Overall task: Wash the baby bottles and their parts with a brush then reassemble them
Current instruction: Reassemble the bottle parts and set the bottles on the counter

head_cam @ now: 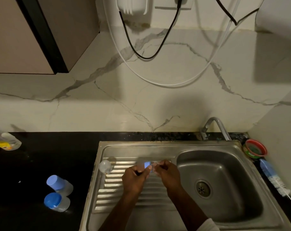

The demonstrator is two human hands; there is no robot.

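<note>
Basin (224, 189) open right of hands; clear dome cap (105, 166) near drainboard's left edge

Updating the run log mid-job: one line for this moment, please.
left hand grips blue bottle part | right hand pinches clear piece | over drainboard | brush idle right of sink

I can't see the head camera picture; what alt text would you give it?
Two hands, left and right, hold a blurred clear bottle part with blue over a steel sink's drainboard. Two blue-capped bottles lie on the black counter to the left; a brush lies right of the basin.
</note>
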